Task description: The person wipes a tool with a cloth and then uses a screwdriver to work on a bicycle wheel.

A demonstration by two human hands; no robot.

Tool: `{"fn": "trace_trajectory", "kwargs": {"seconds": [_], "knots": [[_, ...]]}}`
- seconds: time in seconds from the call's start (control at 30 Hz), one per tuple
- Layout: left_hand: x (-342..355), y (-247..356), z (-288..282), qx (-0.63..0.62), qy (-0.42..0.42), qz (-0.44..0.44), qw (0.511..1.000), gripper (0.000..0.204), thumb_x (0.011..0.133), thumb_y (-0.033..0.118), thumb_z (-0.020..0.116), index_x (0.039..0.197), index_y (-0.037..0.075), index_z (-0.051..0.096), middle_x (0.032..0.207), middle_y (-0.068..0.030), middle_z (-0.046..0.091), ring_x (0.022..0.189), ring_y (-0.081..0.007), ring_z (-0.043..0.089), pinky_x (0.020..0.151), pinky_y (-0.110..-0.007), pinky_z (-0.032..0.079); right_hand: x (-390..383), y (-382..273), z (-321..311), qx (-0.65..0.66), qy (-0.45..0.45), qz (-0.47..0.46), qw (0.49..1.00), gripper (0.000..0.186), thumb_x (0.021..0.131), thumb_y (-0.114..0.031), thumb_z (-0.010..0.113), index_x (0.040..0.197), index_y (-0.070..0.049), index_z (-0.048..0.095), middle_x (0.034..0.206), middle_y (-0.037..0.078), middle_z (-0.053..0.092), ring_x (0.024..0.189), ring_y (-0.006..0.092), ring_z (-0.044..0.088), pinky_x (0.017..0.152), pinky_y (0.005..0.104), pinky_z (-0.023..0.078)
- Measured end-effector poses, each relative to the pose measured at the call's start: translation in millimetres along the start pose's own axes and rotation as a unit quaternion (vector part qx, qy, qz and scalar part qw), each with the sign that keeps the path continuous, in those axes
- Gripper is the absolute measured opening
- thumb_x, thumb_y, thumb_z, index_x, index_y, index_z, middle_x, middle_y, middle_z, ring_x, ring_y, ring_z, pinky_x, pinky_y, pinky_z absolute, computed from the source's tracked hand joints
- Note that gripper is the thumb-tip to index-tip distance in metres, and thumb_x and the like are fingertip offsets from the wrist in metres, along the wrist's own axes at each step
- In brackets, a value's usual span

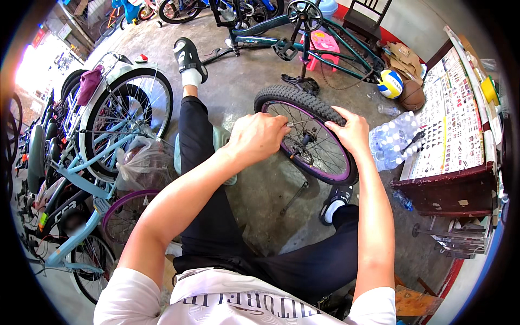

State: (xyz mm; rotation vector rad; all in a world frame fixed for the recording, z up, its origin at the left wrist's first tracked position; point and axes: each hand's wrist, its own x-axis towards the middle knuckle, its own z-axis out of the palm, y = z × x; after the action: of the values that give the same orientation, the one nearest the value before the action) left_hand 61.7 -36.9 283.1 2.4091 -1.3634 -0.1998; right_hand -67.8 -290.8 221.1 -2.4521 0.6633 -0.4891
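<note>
A bicycle wheel (343,168) with a knobby black tyre and purple rim stands tilted between my legs, its hub and spokes toward me. My left hand (259,135) is closed in a fist over the spokes near the wheel's upper left. From it a thin silver rod-like tool (297,123) points right; the rest is hidden in my fingers. At the wheel's upper right, my right hand (351,131) grips the tyre, fingers over the tread and thumb at the rim. The thumb lies close to the tool's far end; I cannot tell whether they touch.
Ahead, a dark green bicycle frame (265,39) stands upside down by a pink stool (323,46). Parked bicycles, one light blue (81,181), crowd the left. To the right are bottled water (392,140), a volleyball (390,84), a basketball (412,96) and a display case (444,184).
</note>
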Motion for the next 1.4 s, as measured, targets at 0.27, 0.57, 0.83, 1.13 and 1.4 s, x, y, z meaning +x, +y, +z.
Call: {"fn": "trace_trajectory", "kwargs": {"seconds": [0.27, 0.57, 0.83, 1.13, 1.4], "knots": [[0.2, 23.5, 5.1, 0.05, 0.012, -0.014, 0.999, 0.026, 0.101, 0.032, 0.062, 0.103, 0.008, 0.071, 0.081, -0.0173, 0.071, 0.075, -0.0406, 0.072, 0.066, -0.05, 0.057, 3.6, 7.6, 3.1, 0.003, 0.0, -0.007, 1.0, 0.051, 0.077, -0.032, 0.088, 0.125, -0.019, 0.077, 0.07, 0.016, 0.069, 0.064, 0.0276, 0.069, 0.067, 0.0413, 0.052], [-5.4, 42.9, 35.9, 0.064, 0.078, -0.01, 0.995, 0.025, 0.1, 0.03, 0.063, 0.103, 0.005, 0.067, 0.078, -0.0165, 0.069, 0.065, -0.038, 0.071, 0.058, -0.048, 0.057, 3.7, 7.3, -0.2, -0.004, -0.001, 0.014, 1.0, 0.053, 0.077, -0.032, 0.088, 0.126, -0.017, 0.076, 0.076, 0.016, 0.072, 0.071, 0.0286, 0.073, 0.07, 0.0412, 0.054], [-22.4, 46.8, 96.1, 0.002, 0.157, -0.062, 0.986, 0.034, 0.099, 0.029, 0.066, 0.127, 0.01, 0.061, 0.078, -0.0139, 0.064, 0.059, -0.0359, 0.069, 0.052, -0.048, 0.055, 6.7, 14.5, -2.4, 0.012, 0.015, 0.016, 1.0, 0.054, 0.078, -0.033, 0.088, 0.127, -0.016, 0.075, 0.087, 0.018, 0.076, 0.08, 0.0311, 0.076, 0.075, 0.0413, 0.056], [15.8, 37.9, 24.8, 0.062, 0.042, 0.033, 0.997, 0.023, 0.098, 0.03, 0.065, 0.096, 0.007, 0.067, 0.069, -0.016, 0.068, 0.065, -0.038, 0.072, 0.057, -0.049, 0.057, 5.8, 21.2, -6.9, 0.005, -0.003, 0.047, 0.999, 0.055, 0.078, -0.035, 0.087, 0.128, -0.017, 0.075, 0.084, 0.016, 0.076, 0.08, 0.0306, 0.076, 0.076, 0.041, 0.056], [31.9, 37.9, 15.5, 0.118, 0.014, 0.056, 0.991, 0.026, 0.098, 0.031, 0.065, 0.091, 0.007, 0.072, 0.069, -0.0158, 0.071, 0.068, -0.0357, 0.074, 0.061, -0.046, 0.058, 10.6, 14.7, -6.2, -0.005, 0.002, 0.049, 0.999, 0.055, 0.077, -0.036, 0.087, 0.128, -0.019, 0.075, 0.082, 0.015, 0.075, 0.078, 0.0304, 0.075, 0.075, 0.0425, 0.056]]}}
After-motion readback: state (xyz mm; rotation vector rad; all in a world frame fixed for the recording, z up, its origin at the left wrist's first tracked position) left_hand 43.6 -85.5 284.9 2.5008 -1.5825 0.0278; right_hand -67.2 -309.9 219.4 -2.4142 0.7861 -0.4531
